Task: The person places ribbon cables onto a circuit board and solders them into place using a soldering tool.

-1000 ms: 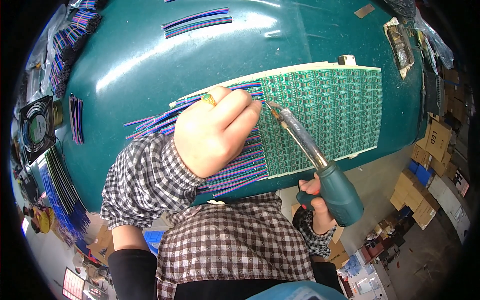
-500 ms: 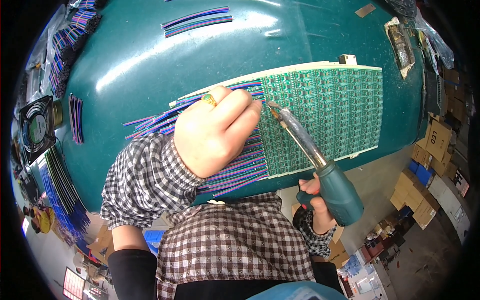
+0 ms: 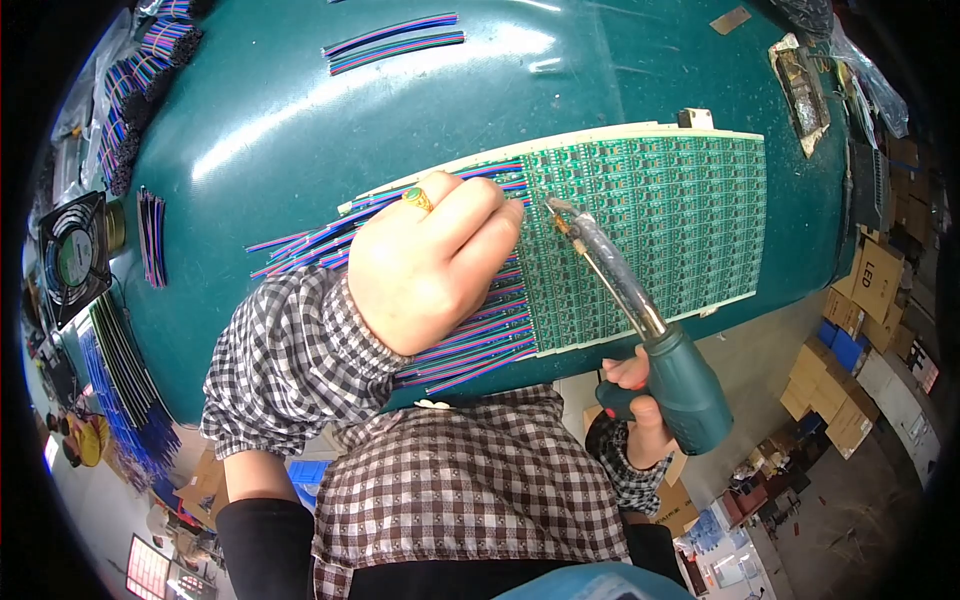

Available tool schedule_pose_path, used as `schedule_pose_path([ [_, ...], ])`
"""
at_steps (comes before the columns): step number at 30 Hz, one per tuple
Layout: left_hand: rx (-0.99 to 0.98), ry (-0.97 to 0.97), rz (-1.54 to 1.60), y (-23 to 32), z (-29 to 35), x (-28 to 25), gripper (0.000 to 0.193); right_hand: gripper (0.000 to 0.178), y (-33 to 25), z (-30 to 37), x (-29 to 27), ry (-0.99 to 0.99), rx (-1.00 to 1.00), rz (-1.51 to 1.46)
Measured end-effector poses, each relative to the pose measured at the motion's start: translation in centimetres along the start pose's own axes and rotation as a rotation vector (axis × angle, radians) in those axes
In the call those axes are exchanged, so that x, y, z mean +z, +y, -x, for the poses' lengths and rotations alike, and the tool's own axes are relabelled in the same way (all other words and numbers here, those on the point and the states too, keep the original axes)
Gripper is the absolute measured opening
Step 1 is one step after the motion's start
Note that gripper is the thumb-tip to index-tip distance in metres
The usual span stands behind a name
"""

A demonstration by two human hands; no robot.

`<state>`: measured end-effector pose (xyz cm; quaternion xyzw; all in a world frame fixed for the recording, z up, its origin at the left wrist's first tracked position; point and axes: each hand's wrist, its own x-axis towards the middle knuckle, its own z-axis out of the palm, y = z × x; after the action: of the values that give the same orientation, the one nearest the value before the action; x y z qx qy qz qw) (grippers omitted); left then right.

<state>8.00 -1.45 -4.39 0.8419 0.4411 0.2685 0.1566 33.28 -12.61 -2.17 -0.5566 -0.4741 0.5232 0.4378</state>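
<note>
A panel of green circuit boards (image 3: pixel 660 220) lies on the green table mat, with rows of small parts across it. Multicoloured ribbon wires (image 3: pixel 470 350) run along its left side, their right ends at the board pads. Over these wires my left hand (image 3: pixel 420 265), with a ring on one finger, is closed in a pinch at a wire end; the fingertips hide most of that wire. My right hand (image 3: pixel 645 415) grips the green-handled soldering gun (image 3: pixel 690 395) by its handle. Its tip (image 3: pixel 553 205) sits over the board, just right of my left fingertips and apart from them.
Short wire bundles (image 3: pixel 395 45) lie at the far side of the mat, another bundle (image 3: pixel 152 238) at the left. A small black fan (image 3: pixel 75 258) stands at the left edge. A worn block-like holder (image 3: pixel 800 95) is at the far right. Cardboard boxes (image 3: pixel 835 400) stand beyond.
The soldering gun has shifted slightly to the right, its tip drawing away from my left fingertips. My left hand stays in place.
</note>
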Motion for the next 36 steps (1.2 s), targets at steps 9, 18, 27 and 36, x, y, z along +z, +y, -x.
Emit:
schedule_pose_path([
  [9, -0.007, 0.001, 0.002, 0.1, -0.1, -0.1, 0.029, 0.064, 0.0, -0.5, -0.4, 0.097, 0.058, -0.190],
  [18, 0.023, -0.047, -0.011, 0.0, -0.2, -0.5, 0.037, 0.063, 0.8, -0.9, -1.5, 0.088, 0.051, -0.310],
  [27, 0.090, -0.119, -0.164, 0.2, -0.3, -0.8, 0.042, 0.063, 1.0, -1.5, -1.6, 0.100, 0.021, -0.310],
  [36, 0.092, -0.156, -0.281, 0.9, -0.1, -0.6, 0.044, 0.062, 1.4, -1.3, -1.7, 0.097, -0.010, -0.334],
])
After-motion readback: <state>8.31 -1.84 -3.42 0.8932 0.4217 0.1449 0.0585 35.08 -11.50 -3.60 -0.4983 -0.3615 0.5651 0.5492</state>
